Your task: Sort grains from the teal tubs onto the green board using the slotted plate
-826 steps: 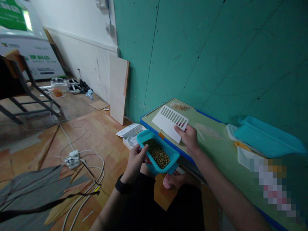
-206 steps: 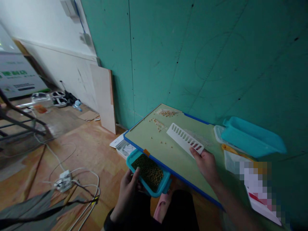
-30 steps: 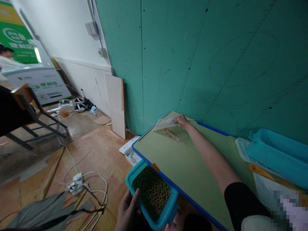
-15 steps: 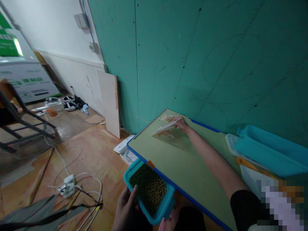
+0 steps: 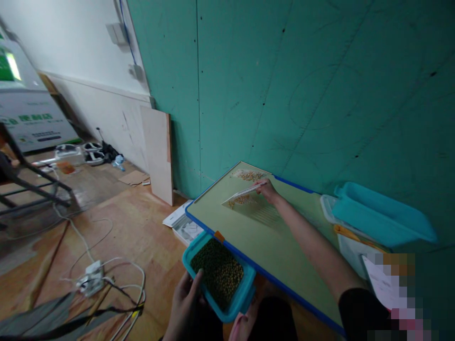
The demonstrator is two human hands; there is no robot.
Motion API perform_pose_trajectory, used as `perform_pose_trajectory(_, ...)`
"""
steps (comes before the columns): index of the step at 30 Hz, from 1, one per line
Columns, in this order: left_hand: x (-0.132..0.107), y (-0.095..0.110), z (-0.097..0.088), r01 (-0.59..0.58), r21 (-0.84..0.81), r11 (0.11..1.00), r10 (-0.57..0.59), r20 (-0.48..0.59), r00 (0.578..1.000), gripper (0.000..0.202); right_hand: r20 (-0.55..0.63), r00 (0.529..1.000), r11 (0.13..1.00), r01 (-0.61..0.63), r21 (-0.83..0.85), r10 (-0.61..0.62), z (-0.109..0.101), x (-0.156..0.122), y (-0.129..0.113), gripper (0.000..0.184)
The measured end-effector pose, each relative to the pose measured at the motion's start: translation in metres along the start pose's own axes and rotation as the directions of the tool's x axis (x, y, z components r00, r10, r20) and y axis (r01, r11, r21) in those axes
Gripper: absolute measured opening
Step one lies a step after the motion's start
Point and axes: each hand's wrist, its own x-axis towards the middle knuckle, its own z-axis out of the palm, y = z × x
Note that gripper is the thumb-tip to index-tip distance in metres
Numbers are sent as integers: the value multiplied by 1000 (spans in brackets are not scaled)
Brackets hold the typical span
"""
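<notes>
My left hand (image 5: 185, 299) grips the near left side of a turquoise plastic tub (image 5: 229, 316), thumb over the rim. Dark green beans (image 5: 209, 258) and tan beans (image 5: 229, 279) lie in the tub, which sits against the edge of a pale green tabletop (image 5: 245, 227) with blue trim. My right hand (image 5: 268, 190) is closed around one end of a thin white slotted panel (image 5: 241, 193), tilted over the tabletop. Its shadow falls in stripes. Tan beans (image 5: 250, 175) lie beyond the panel, and others show below it.
A larger turquoise bin (image 5: 387, 213) stands at the tabletop's right end, beside an orange item (image 5: 355, 237). A green wall (image 5: 241, 85) rises behind. Cables and a power strip (image 5: 93, 279) lie on the floor at left. A board (image 5: 158, 156) leans on the wall.
My view has shifted a little. The slotted panel now looks more edge-on, and more tan beans show beyond it. My left hand keeps its grip on the tub.
</notes>
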Motion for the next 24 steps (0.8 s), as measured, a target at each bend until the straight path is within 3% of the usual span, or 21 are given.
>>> perform_pose_trajectory(8,8,-3,-11,23,21,1000,-24,63,998,54,-97,995,990,0,138,13,-6,-15,-1,19)
perform_pose_trajectory(14,14,1,-8,5,29,1000,-7,63,998,55,-220,973,974,-19,224,69,-24,-51,1,34)
perform_pose_trajectory(19,10,15,3,-65,77,995,62,39,997,54,-145,988,997,55,55,-47,-13,-89,-8,39)
perform_pose_trajectory(24,12,22,7,-28,100,995,20,84,996,57,-37,991,986,126,-113,-131,10,-103,-13,35)
